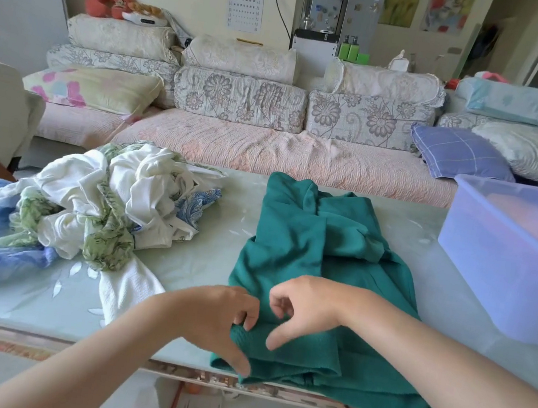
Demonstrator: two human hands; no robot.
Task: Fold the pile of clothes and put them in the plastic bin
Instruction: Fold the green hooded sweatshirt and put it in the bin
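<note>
At left the unfolded pile (98, 200) sits on the surface (204, 264), apart from the sweater (317, 245), which lies flat at the middle, I judge for folding. My left hand (220, 321) pinches its near hem. My right hand (301, 308), just beside it, lays a thumb there with fingers curled, though I cannot tell if it grips; the bin (507, 272) stands ready at right.

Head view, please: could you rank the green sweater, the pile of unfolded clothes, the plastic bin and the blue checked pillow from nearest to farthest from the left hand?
1. Green sweater, its hem gripped by the left hand.
2. Pile of unfolded clothes, on the table, left side.
3. Plastic bin, at its right end.
4. Blue checked pillow, back on the sofa.
</note>
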